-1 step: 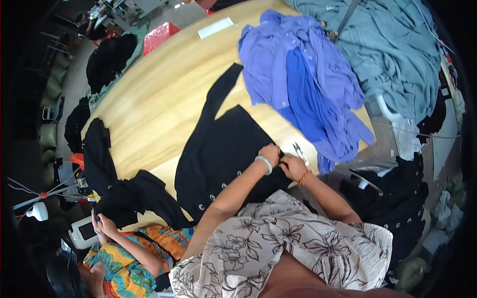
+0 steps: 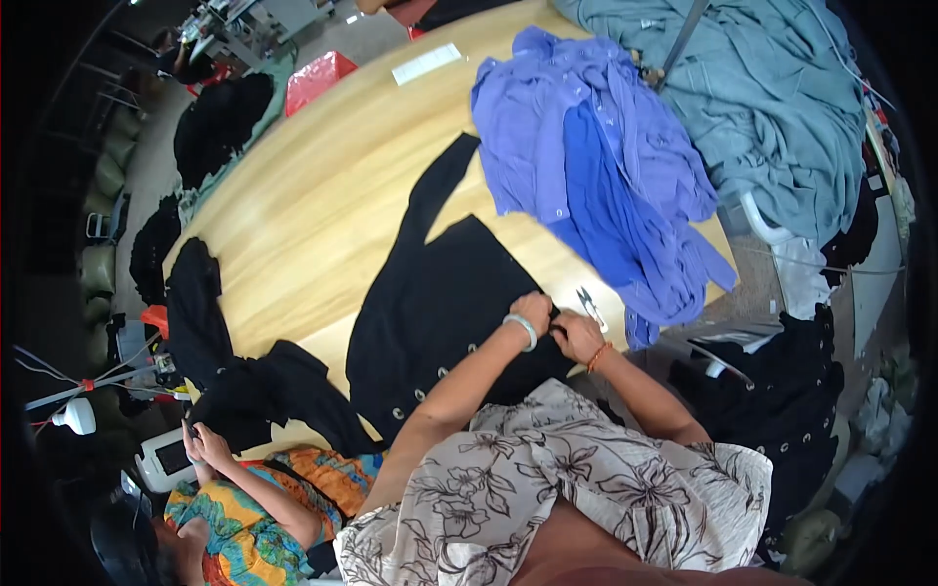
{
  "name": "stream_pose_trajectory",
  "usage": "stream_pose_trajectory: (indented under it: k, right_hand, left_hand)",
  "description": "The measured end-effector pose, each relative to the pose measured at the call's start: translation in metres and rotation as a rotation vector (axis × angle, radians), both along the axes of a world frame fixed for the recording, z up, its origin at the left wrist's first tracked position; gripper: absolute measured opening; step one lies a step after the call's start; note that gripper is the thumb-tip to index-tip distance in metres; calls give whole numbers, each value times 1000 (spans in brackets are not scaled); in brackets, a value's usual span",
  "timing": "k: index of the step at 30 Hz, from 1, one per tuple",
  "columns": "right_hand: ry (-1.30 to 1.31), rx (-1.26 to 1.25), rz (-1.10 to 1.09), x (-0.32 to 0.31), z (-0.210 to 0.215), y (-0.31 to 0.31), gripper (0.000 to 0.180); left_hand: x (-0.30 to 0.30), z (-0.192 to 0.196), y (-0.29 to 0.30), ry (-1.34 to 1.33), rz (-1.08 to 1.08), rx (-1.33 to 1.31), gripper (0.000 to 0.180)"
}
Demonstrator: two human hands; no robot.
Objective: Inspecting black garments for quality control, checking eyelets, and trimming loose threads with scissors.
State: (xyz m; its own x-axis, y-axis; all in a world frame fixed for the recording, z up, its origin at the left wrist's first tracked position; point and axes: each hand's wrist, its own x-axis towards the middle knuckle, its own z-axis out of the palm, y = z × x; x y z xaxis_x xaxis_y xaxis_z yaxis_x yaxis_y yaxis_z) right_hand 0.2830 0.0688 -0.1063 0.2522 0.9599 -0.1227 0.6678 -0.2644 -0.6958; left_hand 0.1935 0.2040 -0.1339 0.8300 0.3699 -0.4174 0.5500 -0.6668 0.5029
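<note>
"Standing this close, can you make out what the hands are doing?"

"Both are at the right-hand edge of the black top [image 2: 440, 293]. The right hand [image 2: 580, 335] has its fingers pinched on the cloth; the left hand [image 2: 532, 311], just beside it, is curled and seems to pinch the edge too, though its fingertips are hidden from me."

"And the top itself?"

"Lying on the wooden surface [image 2: 293, 220] right in front of the person, body spread out, one sleeve reaching away. Round shiny fittings run along its near side."

"How far along would you say it is?"

"It's laid out and the edge is in hand. That much is done. The handling of that edge looks unfinished to me, but I can't see what has been completed on it. The small snips [image 2: 592, 308] lie near the right hand, unheld."

"What about the black bundle [image 2: 244, 391] over to the left?"

"Bunched up, near a co-worker. Finished or waiting, I can't tell."

"And farther off?"

"A heap of purple clothes [image 2: 528, 127], touching the sleeve's end or nearly so, then a white card [image 2: 426, 63] near the far edge."
</note>
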Motion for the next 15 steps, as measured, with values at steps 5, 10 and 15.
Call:
stream_pose_trajectory:
  k: [5, 10, 15]
  right_hand:
    - [91, -47, -84, -3, -2, 1, 18]
    - [133, -73, -48, 5, 4, 0, 23]
    - [214, -5, -177, 1, 28, 6, 29]
  left_hand:
    - [4, -2, -2, 77, -41, 4, 10]
    - [3, -4, -4, -72, 189, -156, 5]
    - [-5, -4, 15, -5, 606, -838, 7]
